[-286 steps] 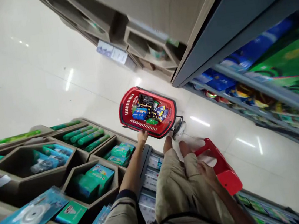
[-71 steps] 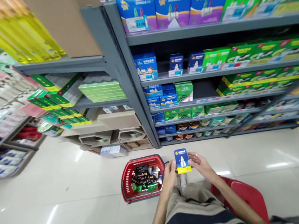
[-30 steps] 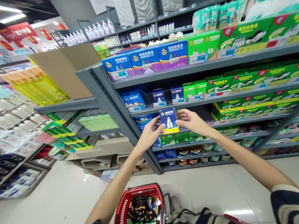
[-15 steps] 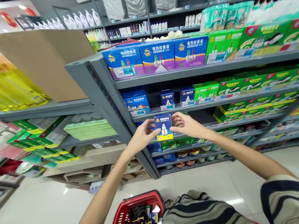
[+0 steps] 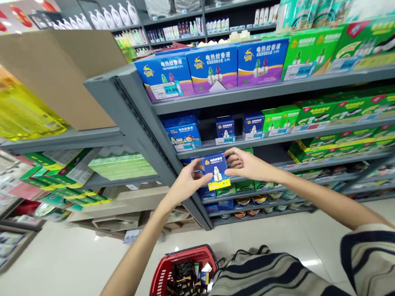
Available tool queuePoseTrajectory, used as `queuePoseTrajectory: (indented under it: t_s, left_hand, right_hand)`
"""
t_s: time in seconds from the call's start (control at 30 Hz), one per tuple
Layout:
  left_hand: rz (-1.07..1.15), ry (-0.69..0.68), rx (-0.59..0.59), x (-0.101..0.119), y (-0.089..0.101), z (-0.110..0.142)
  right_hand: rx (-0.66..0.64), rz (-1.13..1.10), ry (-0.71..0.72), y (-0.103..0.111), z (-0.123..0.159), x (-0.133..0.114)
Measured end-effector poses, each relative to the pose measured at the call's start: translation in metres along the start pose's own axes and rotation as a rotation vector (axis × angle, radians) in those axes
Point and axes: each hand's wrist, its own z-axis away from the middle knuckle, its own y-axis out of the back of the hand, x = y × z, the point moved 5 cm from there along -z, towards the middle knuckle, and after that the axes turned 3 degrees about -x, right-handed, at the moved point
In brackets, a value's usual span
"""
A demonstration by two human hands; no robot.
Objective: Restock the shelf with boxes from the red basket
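A small dark-blue box of mosquito repellent liquid [image 5: 216, 170], with a yellow strip along its bottom, is held up in front of the shelves, its printed front towards me. My left hand [image 5: 190, 179] grips its left side, thumb on the front face and fingers curled behind. My right hand [image 5: 243, 165] holds the right side the same way, thumb near the front edge. Behind it, similar dark-blue boxes [image 5: 224, 128] stand on the middle shelf, beside green boxes [image 5: 280, 118]. The box is slightly tilted.
A red shopping basket [image 5: 156, 292] with several small packages is at floor level by my body. Large blue-and-purple boxes [image 5: 212, 69] line the upper shelf [image 5: 285, 88]. On the left stand a cardboard box [image 5: 61, 79], yellow bottles [image 5: 9, 107] and a grey shelf post [image 5: 121, 110].
The box has tilted slightly and come down a little, with both hands still on it. My view has shifted slightly, so the shelves and basket appear a little to the right.
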Motion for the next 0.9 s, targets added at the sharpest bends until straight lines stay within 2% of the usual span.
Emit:
queuePoseTrajectory:
  t_s: [0.13, 0.27, 0.4, 0.5, 0.6, 0.7, 0.8, 0.9]
  left_hand:
    - [-0.084, -0.053, -0.027, 0.024, -0.008, -0.02]
    - [-0.065, -0.156, -0.051, 0.056, -0.016, -0.048]
    - [-0.078, -0.25, 0.092, 0.086, -0.003, -0.079]
    - [-0.06, -0.269, 0.091, 0.102, 0.006, -0.095]
    - [-0.095, -0.318, 0.047, 0.118, 0.005, -0.103]
    - [-0.196, -0.379, 0.052, 0.129, -0.002, -0.105]
    - [-0.254, -0.412, 0.059, 0.131, -0.006, -0.102]
    - [-0.265, -0.437, 0.053, 0.129, -0.003, -0.089]
  right_hand:
    - [0.019, -0.023, 0.025, 0.021, 0.003, -0.017]
    - [0.095, 0.037, 0.055, 0.058, 0.01, -0.041]
    - [0.235, 0.102, 0.119, 0.103, 0.024, -0.065]
    - [0.308, 0.155, 0.134, 0.125, 0.029, -0.078]
    - [0.33, 0.215, 0.162, 0.13, 0.018, -0.09]
    - [0.277, 0.272, 0.191, 0.122, -0.005, -0.097]
    - [0.232, 0.315, 0.217, 0.112, -0.022, -0.099]
    - [0.199, 0.366, 0.249, 0.105, -0.026, -0.099]
